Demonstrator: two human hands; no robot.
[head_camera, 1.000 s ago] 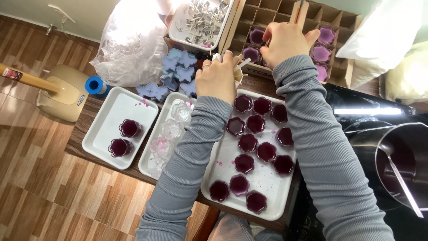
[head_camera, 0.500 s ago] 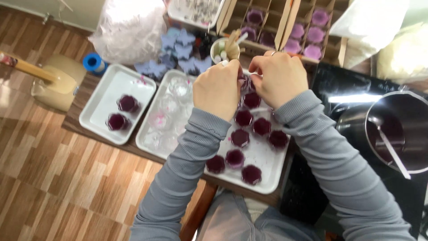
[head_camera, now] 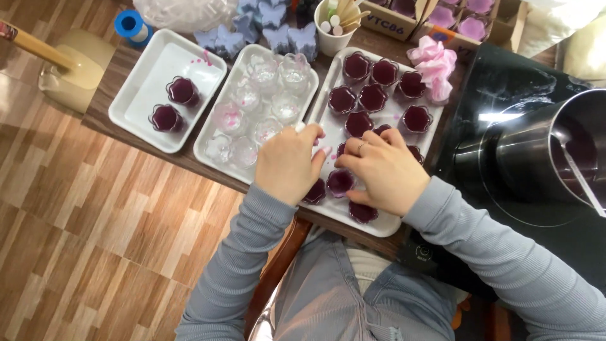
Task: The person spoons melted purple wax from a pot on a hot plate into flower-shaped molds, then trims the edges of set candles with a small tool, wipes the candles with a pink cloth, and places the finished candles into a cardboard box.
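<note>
- Both hands came down since half a sec ago: from the far end of the right tray [head_camera: 392,222] to its near end, now bunched together over the closest cups.
- Far left: small white tray [head_camera: 144,74] w/ two filled purple cups [head_camera: 183,91], pink drips on its floor. Well apart from the hands.
- Middle tray [head_camera: 208,150] holds clear empty flower-shaped cups [head_camera: 285,107]; some pink-stained. Left hand's outer edge sits just beside its near right corner.
- Left hand [head_camera: 289,164]: fingers curled down, tips at a dark cup on the right tray; can't tell if it's pinching anything, knuckles hide it.
- Purple cup [head_camera: 341,182] sits between the two hands, near row of right tray, upright, wax surface showing.
- Right hand [head_camera: 384,172]: fingers bent, tips touching that cup's rim; looks like a light pinch, not a full grip.
- To do this well, my read: keep cup level, steady w/ one hand and work w/ fingertips of the other, don't nudge neighbours – they're packed touching.
- Far right: steel pot [head_camera: 549,151] on black cooktop, near the right elbow; keep sleeve off it.
</note>
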